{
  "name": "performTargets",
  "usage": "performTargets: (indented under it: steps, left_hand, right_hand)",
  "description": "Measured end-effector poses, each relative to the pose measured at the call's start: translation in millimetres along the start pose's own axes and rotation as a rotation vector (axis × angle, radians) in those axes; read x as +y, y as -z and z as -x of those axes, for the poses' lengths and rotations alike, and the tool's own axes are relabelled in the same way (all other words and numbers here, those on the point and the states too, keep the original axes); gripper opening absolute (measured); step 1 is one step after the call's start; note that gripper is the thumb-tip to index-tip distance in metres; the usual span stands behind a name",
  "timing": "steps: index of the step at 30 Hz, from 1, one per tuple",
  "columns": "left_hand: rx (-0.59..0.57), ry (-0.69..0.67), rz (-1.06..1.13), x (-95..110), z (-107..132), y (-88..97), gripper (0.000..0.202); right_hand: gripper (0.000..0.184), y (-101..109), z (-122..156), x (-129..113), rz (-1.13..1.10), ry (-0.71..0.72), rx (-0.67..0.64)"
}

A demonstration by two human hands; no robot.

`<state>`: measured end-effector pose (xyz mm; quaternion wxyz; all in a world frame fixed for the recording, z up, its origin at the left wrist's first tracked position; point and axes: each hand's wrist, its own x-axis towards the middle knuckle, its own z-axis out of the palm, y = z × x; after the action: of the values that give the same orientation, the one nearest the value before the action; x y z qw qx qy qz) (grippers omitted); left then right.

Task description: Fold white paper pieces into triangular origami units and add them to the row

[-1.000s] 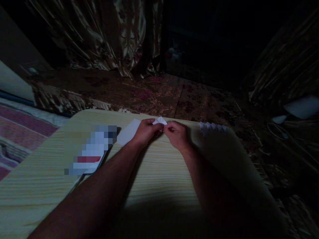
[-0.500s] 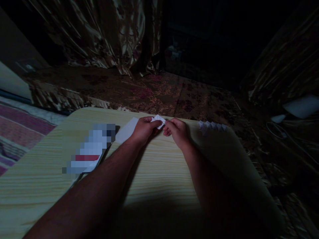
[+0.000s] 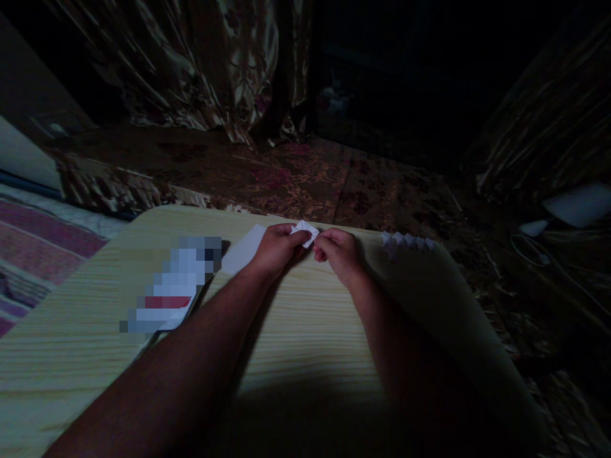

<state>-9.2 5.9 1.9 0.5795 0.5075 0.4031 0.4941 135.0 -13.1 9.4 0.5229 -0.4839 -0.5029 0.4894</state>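
Note:
My left hand point(image 3: 277, 249) and my right hand point(image 3: 340, 253) meet at the far edge of a light wooden table point(image 3: 296, 331). Both pinch a small folded white paper piece point(image 3: 305, 232) between their fingertips. A flat white paper sheet point(image 3: 242, 250) lies just left of my left hand. To the right of my right hand a row of several small folded white paper pieces point(image 3: 407, 242) rests near the table's far right corner.
A blurred-out rectangular object point(image 3: 174, 286) lies on the table to the left. Beyond the table is a dark patterned cloth point(image 3: 305, 178) and shiny curtains point(image 3: 191, 63). A striped rug point(image 3: 33, 254) is at the left. White objects and a cable point(image 3: 548, 242) lie at the right.
The folded paper has turned slightly between my fingers and my right fingers shifted their pinch on it. The hands stay in the same place.

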Motion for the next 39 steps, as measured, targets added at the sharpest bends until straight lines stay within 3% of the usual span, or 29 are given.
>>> performTargets:
  steps: [8, 19, 28, 39]
  left_hand:
    - [0.01, 0.016, -0.022, 3, 2, -2.1, 0.024]
    - [0.049, -0.011, -0.029, 7, 5, -5.9, 0.021]
    - [0.065, -0.029, -0.085, 8, 8, -8.3, 0.021]
    - [0.077, -0.072, -0.17, 9, 11, -10.1, 0.025]
  right_hand:
    - [0.008, 0, 0, 5, 0.007, 0.093, -0.008]
    - [0.009, -1, 2, 2, 0.066, 0.117, 0.018]
    - [0.012, -1, 1, 0, 0.0, 0.027, -0.01]
    - [0.01, -2, 1, 0, 0.031, 0.019, 0.011]
